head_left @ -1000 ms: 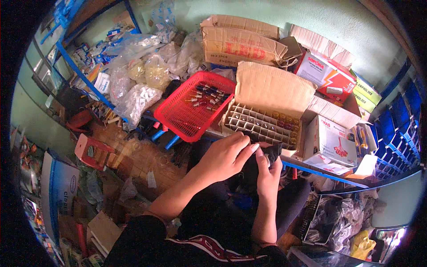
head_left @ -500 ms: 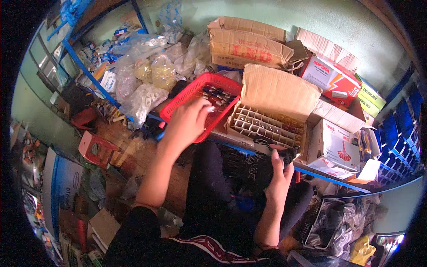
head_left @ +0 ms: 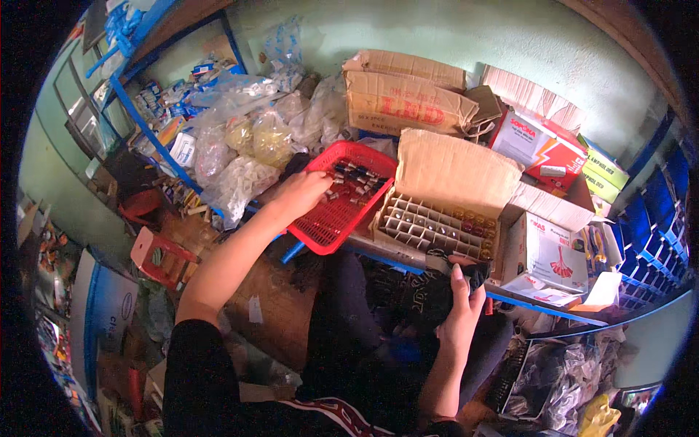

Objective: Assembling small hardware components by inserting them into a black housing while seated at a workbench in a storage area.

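Observation:
My left hand point(head_left: 303, 192) reaches over the left rim of a red plastic basket point(head_left: 317, 239). Its fingers are bent together, and what they may pinch is hidden. Small dark pieces with metal-looking ends point(head_left: 357, 173) lie in the basket; they are too small to name surely. My right hand point(head_left: 463, 297) is closed on a bunched black cloth point(head_left: 426, 295) with pale lettering, thumb uppermost, just below the near edge of an open cardboard box point(head_left: 459, 162). Pale dividers point(head_left: 411, 226) split the box into cells, some holding amber glass-like pieces point(head_left: 477, 222).
Filled clear plastic bags point(head_left: 237, 171) crowd the bench to the left. Behind stands another carton point(head_left: 408, 98). A red-and-white box point(head_left: 535, 149) and a white box point(head_left: 550, 251) stand to the right. The blue bench edge point(head_left: 546, 307) runs in front; a red stool point(head_left: 162, 255) is at lower left.
My left hand has moved left and back from over the basket's middle to its left side, showing more of the contents. The basket appears shifted slightly right and nearer. My right hand still grips the cloth.

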Available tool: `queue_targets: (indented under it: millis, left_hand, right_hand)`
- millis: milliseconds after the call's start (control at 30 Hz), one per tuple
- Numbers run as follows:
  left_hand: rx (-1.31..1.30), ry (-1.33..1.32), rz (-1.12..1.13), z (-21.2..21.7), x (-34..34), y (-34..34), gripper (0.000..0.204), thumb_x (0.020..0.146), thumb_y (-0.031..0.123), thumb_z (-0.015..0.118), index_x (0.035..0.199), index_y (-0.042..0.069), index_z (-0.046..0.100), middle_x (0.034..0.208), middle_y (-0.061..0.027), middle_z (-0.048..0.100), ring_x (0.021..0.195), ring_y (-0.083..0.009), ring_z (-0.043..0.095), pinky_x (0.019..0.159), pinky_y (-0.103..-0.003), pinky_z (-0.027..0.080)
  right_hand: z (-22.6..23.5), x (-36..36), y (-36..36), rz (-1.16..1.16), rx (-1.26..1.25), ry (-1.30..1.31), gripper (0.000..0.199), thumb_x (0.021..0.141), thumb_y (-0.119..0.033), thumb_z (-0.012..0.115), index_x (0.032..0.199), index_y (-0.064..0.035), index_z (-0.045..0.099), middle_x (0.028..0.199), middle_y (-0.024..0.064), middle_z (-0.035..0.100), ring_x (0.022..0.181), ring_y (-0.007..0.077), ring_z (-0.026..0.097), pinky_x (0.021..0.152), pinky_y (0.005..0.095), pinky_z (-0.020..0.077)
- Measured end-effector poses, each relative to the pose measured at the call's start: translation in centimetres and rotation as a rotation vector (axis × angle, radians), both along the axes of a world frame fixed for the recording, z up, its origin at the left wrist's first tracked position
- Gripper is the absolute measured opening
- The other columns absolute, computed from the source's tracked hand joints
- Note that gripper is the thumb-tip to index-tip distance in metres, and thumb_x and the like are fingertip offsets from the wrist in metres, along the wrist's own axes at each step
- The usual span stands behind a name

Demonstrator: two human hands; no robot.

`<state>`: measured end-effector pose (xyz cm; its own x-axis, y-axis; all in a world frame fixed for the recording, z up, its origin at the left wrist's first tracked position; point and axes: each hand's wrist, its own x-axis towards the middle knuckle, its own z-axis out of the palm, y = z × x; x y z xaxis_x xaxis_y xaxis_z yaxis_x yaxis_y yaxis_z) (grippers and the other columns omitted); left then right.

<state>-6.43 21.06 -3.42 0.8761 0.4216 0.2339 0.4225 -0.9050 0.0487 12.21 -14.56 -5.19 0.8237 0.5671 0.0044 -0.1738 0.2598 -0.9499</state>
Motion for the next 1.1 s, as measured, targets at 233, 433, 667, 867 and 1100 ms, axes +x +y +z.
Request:
queue_targets:
  millis: [233,433,667,867,1100]
  left_hand:
    - [-0.205,-0.095,-0.033,3.1,1.7,0.7,0.012,0.087,0.008,0.074,0.094,0.004,0.065,0.098,-0.0157,0.068,0.093,-0.0407,0.069,0.081,-0.049,0.056]
    - [-0.275,-0.131,-0.342,5.6,12.0,-7.6,0.015,0.095,0.015,0.071,0.107,0.006,0.069,0.106,-0.0137,0.069,0.098,-0.0370,0.069,0.087,-0.046,0.057]
    - [-0.268,-0.097,-0.542,1.7,19.7,-10.5,0.030,0.095,0.019,0.075,0.122,0.006,0.071,0.116,-0.0167,0.073,0.106,-0.0374,0.071,0.091,-0.045,0.058]
    - [-0.220,-0.059,-0.517,0.8,21.1,-10.9,0.027,0.089,0.013,0.078,0.114,0.006,0.073,0.104,-0.0179,0.075,0.100,-0.0376,0.073,0.087,-0.048,0.058]
    - [-0.150,-0.187,-0.549,-0.3,21.2,-11.4,0.025,0.094,0.009,0.073,0.111,0.000,0.055,0.098,-0.0216,0.069,0.092,-0.0431,0.071,0.080,-0.051,0.056]
  right_hand:
    - [-0.6,2.3,-0.7,-0.097,0.114,0.109,0.027,0.104,-0.019,0.068,0.125,-0.0018,0.071,0.116,0.0051,0.067,0.112,0.0145,0.059,0.103,0.0307,0.0453]
    - [-2.6,4.9,-2.5,-0.254,0.122,0.020,0.036,0.108,-0.024,0.056,0.136,-0.0036,0.064,0.128,0.0133,0.061,0.114,0.0221,0.063,0.098,0.0362,0.0508]
    - [-0.7,4.6,-2.0,-0.172,0.391,0.254,0.053,0.108,-0.052,0.051,0.127,-0.0049,0.065,0.107,0.0110,0.071,0.088,0.0192,0.071,0.076,0.0328,0.0604]
    - [-0.9,4.9,-1.5,-0.069,0.473,0.328,0.070,0.110,-0.063,0.039,0.128,-0.0013,0.065,0.110,0.0143,0.073,0.097,0.0245,0.072,0.084,0.0363,0.0617]
    - [-2.8,5.3,-1.3,-0.017,0.420,0.326,0.070,0.108,-0.064,0.044,0.131,-0.0019,0.067,0.120,0.0106,0.070,0.112,0.0223,0.064,0.103,0.0371,0.0505]
